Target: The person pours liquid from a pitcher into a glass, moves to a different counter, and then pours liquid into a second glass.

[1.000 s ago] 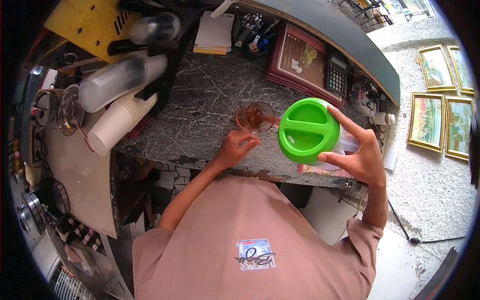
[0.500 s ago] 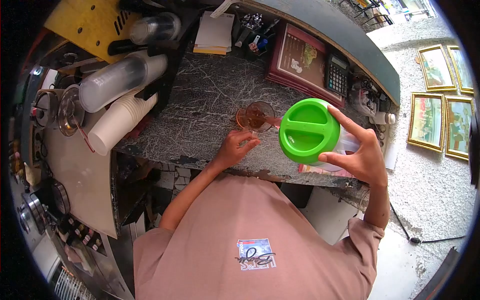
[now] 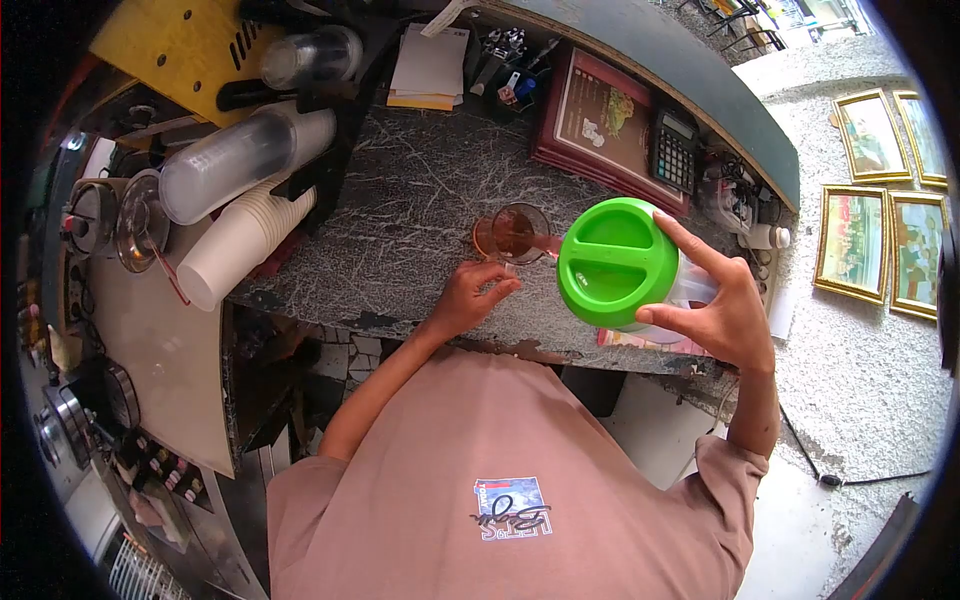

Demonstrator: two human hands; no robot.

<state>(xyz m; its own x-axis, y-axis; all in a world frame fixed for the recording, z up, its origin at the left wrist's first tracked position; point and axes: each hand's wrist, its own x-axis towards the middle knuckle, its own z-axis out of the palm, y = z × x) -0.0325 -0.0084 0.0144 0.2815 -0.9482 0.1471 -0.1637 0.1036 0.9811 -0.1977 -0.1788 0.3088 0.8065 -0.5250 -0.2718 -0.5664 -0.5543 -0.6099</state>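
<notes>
My right hand (image 3: 728,312) is closed round the side of a clear pitcher (image 3: 697,285) with a bright green lid (image 3: 618,262), tipped to the left. From its spout a thin reddish-brown stream (image 3: 549,244) runs into a clear drinking glass (image 3: 520,232), which holds liquid of the same colour. Just below the glass, my left hand (image 3: 474,297) rests at the counter, fingers loosely bent and thumb apart from them. Nothing shows in its grasp, and its fingertips are close to the glass's near side.
Paper cups (image 3: 235,250) and plastic cups (image 3: 235,165) lie stacked at the left of the dark counter (image 3: 400,220). Along the back are a notepad (image 3: 428,68), a pen holder (image 3: 507,80), dark red menus (image 3: 605,115) and a calculator (image 3: 674,150). Framed pictures (image 3: 852,243) hang at the right.
The liquid in the glass looks fuller and darker as the stream continues. Both hands and the pitcher have stayed nearly in place.
</notes>
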